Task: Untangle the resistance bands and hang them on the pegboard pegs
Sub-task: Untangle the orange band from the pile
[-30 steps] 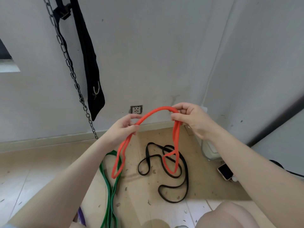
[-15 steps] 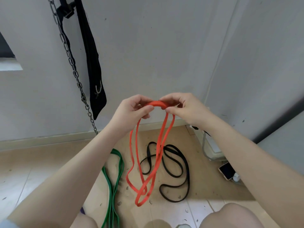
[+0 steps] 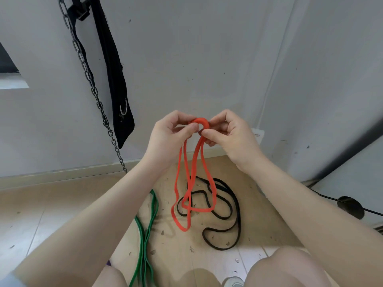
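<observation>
An orange resistance band [image 3: 193,183] hangs in doubled loops from my two hands, held up in front of the wall. My left hand [image 3: 170,137] pinches its top fold from the left and my right hand [image 3: 230,135] pinches it from the right, fingertips almost meeting. A black band [image 3: 226,222] lies coiled on the floor below the orange loops. A green band [image 3: 148,235] lies stretched along the floor by my left forearm. No pegboard is in view.
A metal chain [image 3: 91,83] and a black strap [image 3: 116,79] hang down the wall at the upper left. A dark cable with a round disc [image 3: 350,207] lies at the right. My knees [image 3: 279,266] fill the lower edge. Small debris is scattered on the wooden floor.
My hands came together from about a hand's width apart, gathering the orange band's top into a tight fold. Its loops now hang longer and doubled below them.
</observation>
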A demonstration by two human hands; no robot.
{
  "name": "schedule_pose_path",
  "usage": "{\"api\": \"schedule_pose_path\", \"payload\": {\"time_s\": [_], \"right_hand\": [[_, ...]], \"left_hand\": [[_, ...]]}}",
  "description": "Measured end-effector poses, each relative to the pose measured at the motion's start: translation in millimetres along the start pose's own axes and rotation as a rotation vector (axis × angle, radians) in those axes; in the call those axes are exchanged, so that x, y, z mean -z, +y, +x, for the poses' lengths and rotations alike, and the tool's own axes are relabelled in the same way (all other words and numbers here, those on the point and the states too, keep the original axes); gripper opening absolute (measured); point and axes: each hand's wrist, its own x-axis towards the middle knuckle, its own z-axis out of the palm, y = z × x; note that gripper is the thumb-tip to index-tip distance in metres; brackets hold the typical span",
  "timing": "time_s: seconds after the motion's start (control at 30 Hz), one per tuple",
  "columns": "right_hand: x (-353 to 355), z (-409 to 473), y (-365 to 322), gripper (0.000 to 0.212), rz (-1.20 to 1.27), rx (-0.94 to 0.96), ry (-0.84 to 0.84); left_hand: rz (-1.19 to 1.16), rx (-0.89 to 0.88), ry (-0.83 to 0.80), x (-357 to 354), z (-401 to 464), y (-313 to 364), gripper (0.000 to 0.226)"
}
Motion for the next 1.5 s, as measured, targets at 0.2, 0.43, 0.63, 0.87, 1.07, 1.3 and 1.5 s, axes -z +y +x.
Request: {"api": "schedule_pose_path", "payload": {"time_s": [0.2,0.43,0.63,0.87,1.07,1.3,1.5], "right_hand": [[-8.7,4.1,-0.4,0.015,-0.027,0.038,0.090],[-8.2,9.3,-0.1,0.018,-0.013,0.031,0.085],[-7.0,5.9,-0.1,0.019,-0.029,0.036,0.008],[-0.1,7.5,6.2,0.023,-0.021,0.019,-0.102],[-6.4,4.9,15.6,0.019,-0.018,0.012,-0.004],[-3.0,9.6,17.2,0.017,0.465,-0.133,0.259],[-9.3,3.1,25.2,0.021,0.419,-0.239,0.339]], "left_hand": [[-0.145,0.070,0.084,-8.6,-4.5,-0.6,0.004],[-0.134,0.034,0.044,-10.3,-6.6,-5.2,0.016],[-0.214,0.104,0.048,-7.0,-8.9,-15.9,0.011],[-0.191,0.076,-0.081,-0.7,-7.8,-16.9,0.012],[-0.056,0.042,-0.160,-1.0,-12.8,-29.2,0.022],[0.041,0.028,-0.173,-4.6,-39.4,-57.2,0.058],[-0.031,0.212,-0.241,3.2,-66.0,-63.8,0.027]]}}
